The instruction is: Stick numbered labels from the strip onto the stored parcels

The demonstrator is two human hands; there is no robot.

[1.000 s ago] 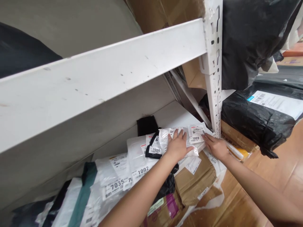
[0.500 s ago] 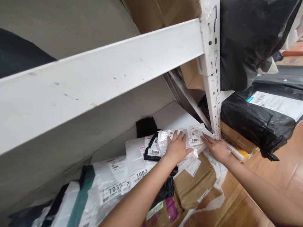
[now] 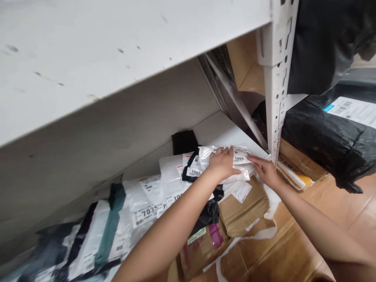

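Observation:
My left hand (image 3: 223, 164) lies flat, fingers spread, on a clear plastic parcel (image 3: 239, 175) at the right end of a row of parcels on a low white shelf (image 3: 219, 131). A white label reading 1009 (image 3: 239, 158) sits on that parcel, just right of my left fingers. My right hand (image 3: 265, 169) rests at the parcel's right edge, its fingers stretched out and touching the label's corner. To the left lie a parcel labelled 1006 (image 3: 194, 171) and further white mailers with the numbers 100 and 7035 (image 3: 143, 213).
A white upright post (image 3: 276, 90) stands just right of my hands, with a white shelf beam (image 3: 117, 58) overhead. Black plastic bags (image 3: 323, 137) sit to the right. Brown cardboard boxes (image 3: 243, 213) lie below the shelf on an orange floor (image 3: 358, 203).
The view has dropped and moved closer under the shelf beam. Both hands stay on the 1009 parcel, with the left hand slid slightly right over it.

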